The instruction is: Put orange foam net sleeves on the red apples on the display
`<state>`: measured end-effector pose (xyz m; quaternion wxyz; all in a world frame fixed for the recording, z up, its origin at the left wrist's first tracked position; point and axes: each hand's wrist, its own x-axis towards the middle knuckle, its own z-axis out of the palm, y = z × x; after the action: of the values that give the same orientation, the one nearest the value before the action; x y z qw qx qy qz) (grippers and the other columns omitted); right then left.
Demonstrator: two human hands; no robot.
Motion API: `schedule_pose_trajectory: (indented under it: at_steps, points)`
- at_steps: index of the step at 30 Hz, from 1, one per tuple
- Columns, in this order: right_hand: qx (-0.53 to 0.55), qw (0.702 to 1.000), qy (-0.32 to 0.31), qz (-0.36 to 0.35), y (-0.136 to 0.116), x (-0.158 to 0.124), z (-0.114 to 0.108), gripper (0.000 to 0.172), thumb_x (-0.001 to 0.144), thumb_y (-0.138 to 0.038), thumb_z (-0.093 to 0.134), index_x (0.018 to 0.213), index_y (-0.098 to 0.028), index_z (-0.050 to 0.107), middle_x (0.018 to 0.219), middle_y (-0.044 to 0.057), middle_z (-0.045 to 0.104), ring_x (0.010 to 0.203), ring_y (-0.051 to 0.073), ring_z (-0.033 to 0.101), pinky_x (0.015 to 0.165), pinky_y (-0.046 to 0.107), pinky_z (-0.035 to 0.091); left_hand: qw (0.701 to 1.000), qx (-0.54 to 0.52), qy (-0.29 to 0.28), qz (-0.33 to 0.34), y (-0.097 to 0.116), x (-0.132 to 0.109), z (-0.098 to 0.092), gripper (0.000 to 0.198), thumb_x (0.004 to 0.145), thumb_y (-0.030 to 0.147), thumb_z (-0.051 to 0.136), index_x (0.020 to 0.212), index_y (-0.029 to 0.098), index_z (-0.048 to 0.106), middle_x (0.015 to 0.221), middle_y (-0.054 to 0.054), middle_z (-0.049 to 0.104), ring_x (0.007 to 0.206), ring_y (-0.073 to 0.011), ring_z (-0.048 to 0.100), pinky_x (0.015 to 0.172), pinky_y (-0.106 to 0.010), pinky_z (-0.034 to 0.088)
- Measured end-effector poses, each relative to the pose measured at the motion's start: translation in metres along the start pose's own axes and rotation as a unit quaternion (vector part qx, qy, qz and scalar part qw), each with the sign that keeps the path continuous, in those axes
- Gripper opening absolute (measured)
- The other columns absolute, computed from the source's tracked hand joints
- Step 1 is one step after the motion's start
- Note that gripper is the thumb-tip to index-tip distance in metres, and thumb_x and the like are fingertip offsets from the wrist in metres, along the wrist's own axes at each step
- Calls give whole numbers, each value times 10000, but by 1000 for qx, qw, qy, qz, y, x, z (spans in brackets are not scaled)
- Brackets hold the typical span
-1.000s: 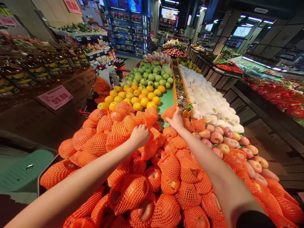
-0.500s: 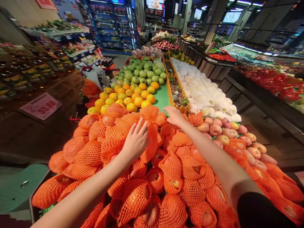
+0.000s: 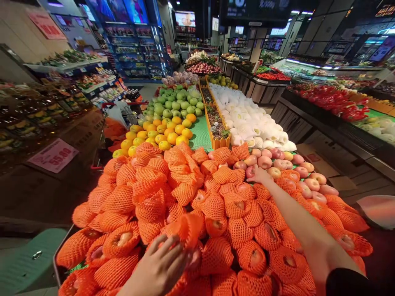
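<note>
A heap of apples in orange foam nets [image 3: 185, 193] fills the stand in front of me. My left hand [image 3: 160, 265] lies low on the near side of the heap, fingers spread over one netted apple [image 3: 188, 234], with nothing gripped. My right hand [image 3: 258, 176] reaches far across to the right, its fingers on a bare pink apple [image 3: 250, 170] at the edge of the pile of bare apples [image 3: 296, 172]. Whether it grips that apple is hidden.
Beyond the nets lie yellow oranges [image 3: 160, 133], green apples [image 3: 175, 105] and white-netted fruit [image 3: 249, 119], split by an orange divider tray [image 3: 216, 127]. A price sign [image 3: 54, 154] stands at the left. An aisle runs along the right beside a red produce counter [image 3: 333, 100].
My left hand came back from the top of the heap down to its near side. My right hand moved right from the far netted apples to the bare ones.
</note>
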<state>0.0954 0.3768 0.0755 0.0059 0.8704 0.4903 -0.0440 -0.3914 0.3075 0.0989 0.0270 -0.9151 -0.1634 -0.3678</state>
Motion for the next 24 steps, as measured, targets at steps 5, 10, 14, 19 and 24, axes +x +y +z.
schedule_pose_trajectory:
  at_steps: [5, 10, 14, 19, 24]
  points:
    - [5, 998, 55, 23, -6, -17, -11, 728, 710, -447, 820, 1262, -96, 501, 1181, 240, 668, 1077, 387, 669, 789, 391, 503, 999, 9, -39, -28, 29, -23, -24, 263, 940, 62, 465, 730, 208, 525, 660, 19, 624, 614, -140, 584, 752, -310, 467]
    - [52, 987, 150, -18, -8, -86, -70, 740, 657, -513, 834, 1226, -149, 532, 1118, 172, 694, 979, 375, 681, 743, 391, 508, 993, 98, -3, -68, 38, -52, -43, 204, 972, 112, 445, 830, 215, 549, 729, -14, 682, 599, -151, 630, 647, -275, 513]
    - [178, 964, 55, -191, -24, -171, -92, 790, 611, -518, 861, 1277, -226, 553, 1161, 112, 708, 1026, 337, 678, 833, 392, 525, 983, 77, -23, -163, 52, -77, -38, 169, 984, 210, 507, 1130, 187, 588, 903, -75, 714, 762, -192, 718, 657, -261, 570]
    - [245, 928, -99, -264, -59, -276, -31, 839, 589, -415, 877, 1343, -285, 532, 1275, 87, 671, 1133, 327, 648, 977, 446, 493, 951, 25, -73, -300, 87, -98, -22, 563, 980, 189, 490, 1525, 198, 347, 1195, -187, 645, 584, -137, 663, 532, -250, 540]
    - [184, 944, -106, -254, -80, -326, 35, 884, 615, -344, 845, 1415, -244, 481, 1304, 131, 584, 1163, 360, 608, 959, 494, 501, 923, -112, -141, -339, 107, -101, -26, 659, 967, 174, 486, 1589, 212, 270, 1414, -236, 565, 865, -212, 754, 685, -308, 608]
